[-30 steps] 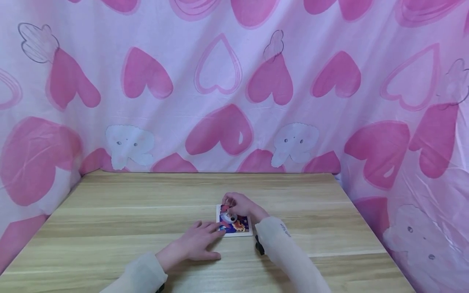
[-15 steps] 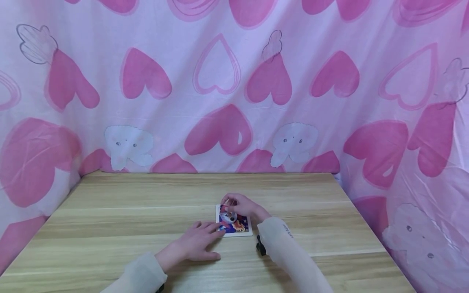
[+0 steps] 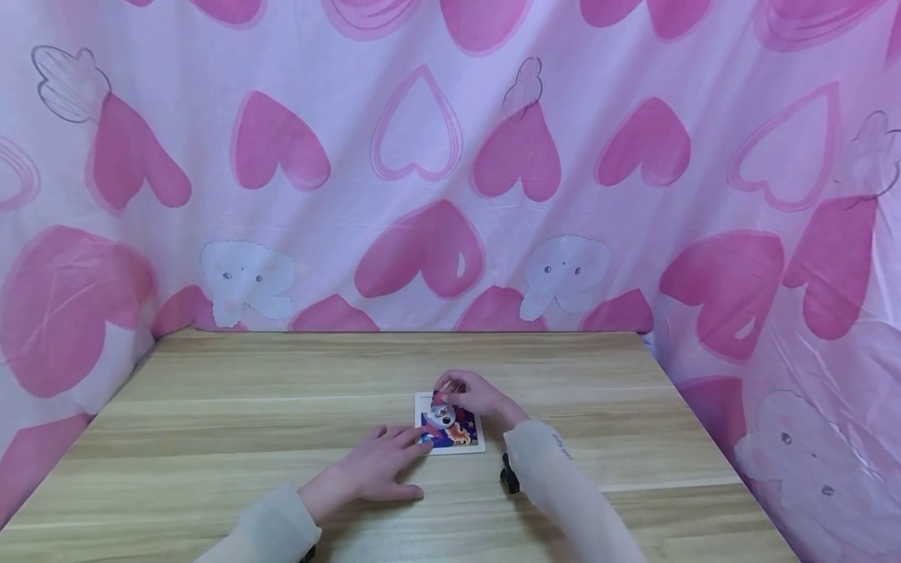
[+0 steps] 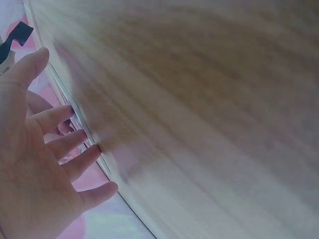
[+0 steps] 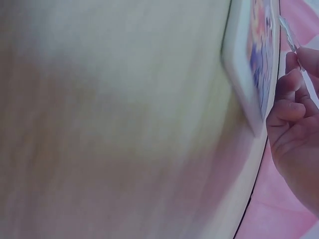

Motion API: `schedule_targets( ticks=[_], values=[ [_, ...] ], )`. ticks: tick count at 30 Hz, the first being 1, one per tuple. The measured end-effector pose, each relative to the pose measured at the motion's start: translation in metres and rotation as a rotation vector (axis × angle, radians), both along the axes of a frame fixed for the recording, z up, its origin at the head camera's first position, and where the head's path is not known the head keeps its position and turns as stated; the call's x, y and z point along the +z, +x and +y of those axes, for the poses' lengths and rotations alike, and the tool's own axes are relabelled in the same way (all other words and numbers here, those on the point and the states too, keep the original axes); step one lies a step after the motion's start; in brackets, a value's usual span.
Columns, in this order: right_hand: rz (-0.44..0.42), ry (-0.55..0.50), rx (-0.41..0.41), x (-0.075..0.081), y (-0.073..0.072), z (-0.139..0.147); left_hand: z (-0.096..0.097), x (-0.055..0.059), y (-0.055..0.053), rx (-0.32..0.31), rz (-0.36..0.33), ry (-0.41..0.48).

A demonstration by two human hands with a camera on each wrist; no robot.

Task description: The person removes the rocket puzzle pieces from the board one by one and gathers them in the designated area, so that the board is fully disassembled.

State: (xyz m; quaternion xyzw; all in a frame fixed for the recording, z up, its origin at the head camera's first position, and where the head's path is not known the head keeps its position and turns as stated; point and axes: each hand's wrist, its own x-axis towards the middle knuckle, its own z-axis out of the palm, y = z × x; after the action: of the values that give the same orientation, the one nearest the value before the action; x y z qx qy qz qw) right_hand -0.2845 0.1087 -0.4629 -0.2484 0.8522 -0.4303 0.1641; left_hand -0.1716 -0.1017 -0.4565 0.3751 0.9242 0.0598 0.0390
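Note:
A small white-framed picture puzzle (image 3: 461, 439) with a dark blue and orange design lies flat on the wooden table. Above its upper left part, my right hand (image 3: 473, 392) pinches a thin puzzle piece (image 3: 442, 414) between thumb and fingers. The piece is printed red, white and blue. In the right wrist view, this piece (image 5: 290, 37) appears edge-on, apart from the board. Under it, a pale bare patch of the board shows at the upper left. My left hand (image 3: 380, 463) lies with fingers spread, its fingertips resting on the board's left side.
The wood-grain table (image 3: 246, 407) extends around the board on all sides. A pink and white curtain (image 3: 422, 156) with hearts hangs along the back and both sides. A black strap part (image 3: 510, 474) sits under the right wrist.
My right hand has drawn slightly to the right, bringing the puzzle piece with it and baring a pale patch at the board's upper left. The left hand stays in place.

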Motion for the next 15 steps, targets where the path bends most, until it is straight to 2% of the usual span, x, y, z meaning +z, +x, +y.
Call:
schedule_targets(
  ticks=[11, 15],
  values=[
    [-0.053, -0.037, -0.032, -0.002, -0.001, 0.025, 0.0, 0.0, 0.0, -0.001, 0.002, -0.001],
    [-0.065, -0.033, -0.058, 0.0, 0.0, 0.035, 0.0, 0.0, 0.0, 0.009, -0.02, -0.006]
  ],
)
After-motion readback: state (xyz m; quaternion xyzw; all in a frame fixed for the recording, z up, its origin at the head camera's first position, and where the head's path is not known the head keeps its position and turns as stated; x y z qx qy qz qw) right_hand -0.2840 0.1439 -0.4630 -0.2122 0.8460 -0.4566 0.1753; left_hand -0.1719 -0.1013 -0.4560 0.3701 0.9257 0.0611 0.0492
